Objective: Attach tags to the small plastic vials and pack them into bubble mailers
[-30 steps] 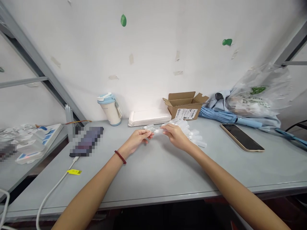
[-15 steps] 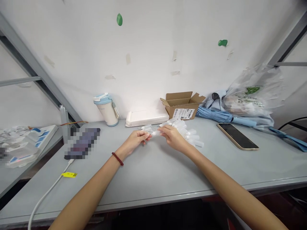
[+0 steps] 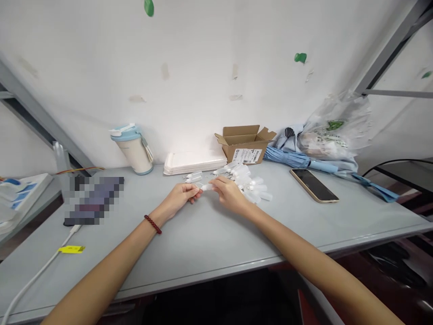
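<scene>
I'm seeing a cup (image 3: pixel 133 151) standing near the wall (image 3: pixel 189 90); on my right, a phone (image 3: pixel 314 185) is lying before an umbrella (image 3: pixel 287 157).

Wall (image 3: pixel 196 49): white before me, tape scraps (image 3: pixel 164 71) (green patches (image 3: pixel 300 58) too)
Table (image 3: pixel 203 248): smooth, grey
Frames (image 3: pixel 389 52): grey metal, on both my sides
Light: brightest low on the wall

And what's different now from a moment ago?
The head view swung right, so things slid left in the picture. The left hand and right hand still have a small whitish plastic piece between them; nothing visibly let go. The open brown cardboard box and cream cup with a blue lid stayed put.
</scene>
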`<state>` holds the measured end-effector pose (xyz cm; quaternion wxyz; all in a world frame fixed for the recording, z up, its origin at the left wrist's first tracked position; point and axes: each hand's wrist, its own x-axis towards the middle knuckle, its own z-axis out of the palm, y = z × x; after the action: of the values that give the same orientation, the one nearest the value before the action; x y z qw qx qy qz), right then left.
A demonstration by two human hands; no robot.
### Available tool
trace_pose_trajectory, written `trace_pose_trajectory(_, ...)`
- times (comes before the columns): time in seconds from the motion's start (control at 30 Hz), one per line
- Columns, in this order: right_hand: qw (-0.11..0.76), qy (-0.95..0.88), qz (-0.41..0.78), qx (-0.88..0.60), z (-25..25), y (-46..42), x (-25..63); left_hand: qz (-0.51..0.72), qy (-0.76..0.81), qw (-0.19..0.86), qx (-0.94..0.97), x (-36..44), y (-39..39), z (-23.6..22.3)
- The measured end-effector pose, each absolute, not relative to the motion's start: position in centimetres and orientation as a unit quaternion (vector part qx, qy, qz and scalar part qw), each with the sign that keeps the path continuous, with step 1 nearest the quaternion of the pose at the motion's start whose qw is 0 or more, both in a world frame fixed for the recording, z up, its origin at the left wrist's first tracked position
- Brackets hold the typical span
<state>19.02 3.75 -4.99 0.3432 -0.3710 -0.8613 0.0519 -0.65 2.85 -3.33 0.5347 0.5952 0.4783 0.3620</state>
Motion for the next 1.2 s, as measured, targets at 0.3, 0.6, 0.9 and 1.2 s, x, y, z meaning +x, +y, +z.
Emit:
trace_pose_trajectory(0.3,0.246,-0.877,0.068,-0.407,-5.1,3.4,17.7,0.245,0.476,0.509,0.674,-3.4,4.4,-3.1)
trace_pose_trajectory(0.6,0.243,-0.879,-0.024,-0.410,-6.3,4.8,16.1,0.223,0.522,0.276,0.775,-4.6,5.3,-3.2)
trace_pose_trajectory(0.9,0.195,-0.897,-0.023,-0.397,-5.6,8.0,14.2,0.191,0.603,0.075,0.771,-5.1,5.3,-3.5)
trace_pose_trajectory(1.2,0.213,-0.900,0.003,-0.381,-5.7,7.9,14.6,0.218,0.557,0.073,0.798,-4.3,5.3,-4.5)
